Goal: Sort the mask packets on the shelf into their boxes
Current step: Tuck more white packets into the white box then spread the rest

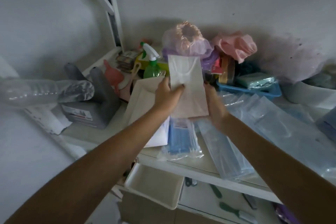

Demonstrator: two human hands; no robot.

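A white mask packet [185, 76] stands upright over the white shelf [198, 166], with ear loops showing through its top. My left hand [166, 94] grips its left edge, thumb across the front. My right hand [215, 103] holds its right edge and is blurred. Behind my left hand lies a beige box [141, 103], flap raised. Below the held packet lies a blue mask packet [181, 140] in clear plastic. Several pale blue packets [258, 125] spread over the shelf to the right.
A green spray bottle [151, 65], bagged pink and purple items [187, 42] and a blue basket [249, 87] crowd the back of the shelf. Grey containers [96, 96] and a clear bottle [36, 91] sit left. A white tray [154, 185] juts out under the shelf edge.
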